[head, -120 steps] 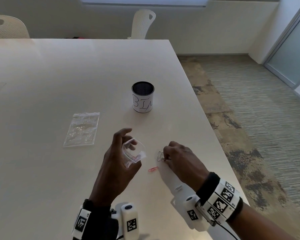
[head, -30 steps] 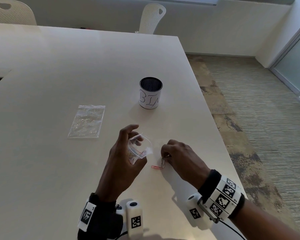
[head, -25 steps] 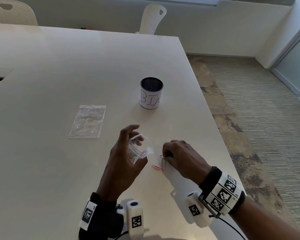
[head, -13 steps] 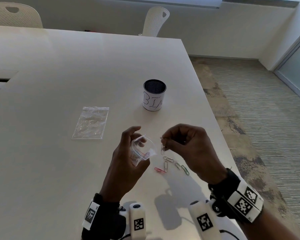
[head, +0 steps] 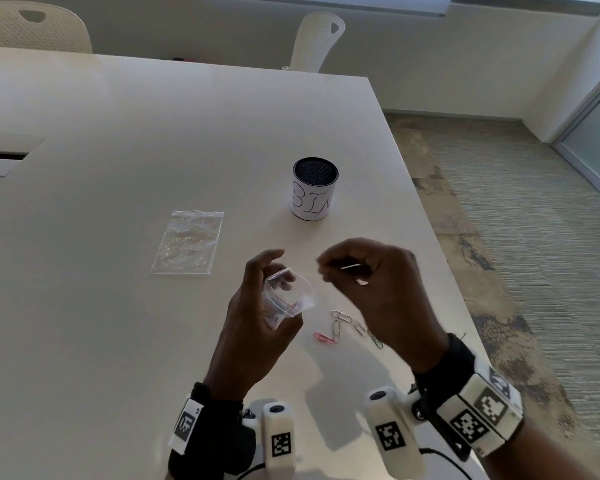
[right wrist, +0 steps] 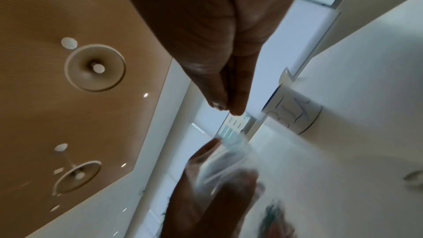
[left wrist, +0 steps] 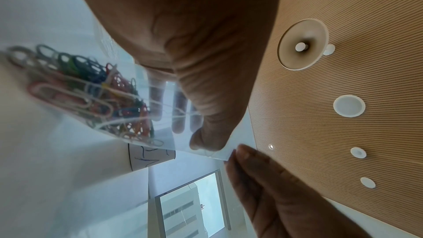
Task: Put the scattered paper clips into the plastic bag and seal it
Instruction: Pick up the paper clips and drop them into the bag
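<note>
My left hand (head: 282, 289) holds a small clear plastic bag (head: 291, 299) above the table, its mouth pulled open between thumb and fingers. The left wrist view shows many coloured paper clips (left wrist: 91, 93) inside that bag (left wrist: 160, 115). My right hand (head: 323, 268) hovers just right of the bag's mouth, thumb and forefinger pinched on a thin pale paper clip (head: 350, 266). In the right wrist view the pinched fingertips (right wrist: 235, 109) hang above the blurred bag (right wrist: 228, 162). Several loose clips (head: 342, 322) lie on the table under my right hand, among them a pink one (head: 323, 337).
A second clear bag (head: 187, 242) lies flat on the table (head: 118, 133) to the left. A white cup with a dark mesh inside (head: 315, 188) stands behind my hands. The table's right edge runs close to the loose clips. Two chairs stand at the far side.
My right hand has lifted off the table with one clip and come up beside the bag's mouth, uncovering the other loose clips. The left hand still holds the bag.
</note>
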Motion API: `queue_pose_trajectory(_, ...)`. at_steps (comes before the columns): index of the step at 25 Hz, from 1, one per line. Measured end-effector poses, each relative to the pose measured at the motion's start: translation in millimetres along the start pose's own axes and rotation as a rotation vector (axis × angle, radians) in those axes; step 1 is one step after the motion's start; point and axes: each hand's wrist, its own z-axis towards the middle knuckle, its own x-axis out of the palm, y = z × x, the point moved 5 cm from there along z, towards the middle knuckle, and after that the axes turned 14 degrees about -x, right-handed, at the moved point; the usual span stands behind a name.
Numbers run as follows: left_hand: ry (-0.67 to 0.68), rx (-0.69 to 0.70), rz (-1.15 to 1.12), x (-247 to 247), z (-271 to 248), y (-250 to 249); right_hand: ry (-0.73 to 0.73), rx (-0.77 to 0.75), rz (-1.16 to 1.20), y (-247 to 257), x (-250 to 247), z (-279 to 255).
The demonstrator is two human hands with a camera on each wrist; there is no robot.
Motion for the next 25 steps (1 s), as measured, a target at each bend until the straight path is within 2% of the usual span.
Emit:
queue_pose_trajectory(2,0.008,0.007,-0.025,0.2,-0.4,-0.5,0.028,0.087,-0.143,-22.5,-18.3,-7.3)
queue_pose_trajectory(6,0.012,0.010,-0.030,0.8,0.0,-0.3,0.549,0.375,-0.410,-72.9,-20.6,-53.0)
queue_pose_trajectory(7,0.014,0.012,-0.026,0.9,0.0,-0.5,0.612,0.409,-0.463,-78.5,-18.6,-63.5)
queue_pose_trajectory(8,0.017,0.011,-0.025,1.3,0.2,-0.6,0.610,0.423,-0.501,-81.2,-17.1,-69.7)
queue_pose_trajectory(12,0.015,0.003,-0.017,0.5,0.4,1.0,0.389,0.379,-0.478,-79.2,-7.1,-64.4)
queue_pose_trajectory(14,0.012,0.009,-0.009,-0.3,-0.2,0.4,0.353,0.336,-0.443,-77.3,0.2,-56.5)
queue_pose_trajectory(16,0.015,0.015,-0.012,-0.9,-0.8,-0.4,0.366,0.312,-0.412,-71.9,8.6,-51.9)
queue_pose_trajectory(20,0.014,0.019,-0.017,-0.4,-0.9,0.2,0.548,0.291,-0.503,-57.7,31.0,-57.3)
queue_pose_trajectory(25,0.009,0.016,-0.015,-0.9,-1.6,-0.4,0.475,0.223,-0.457,-55.2,43.8,-54.6)
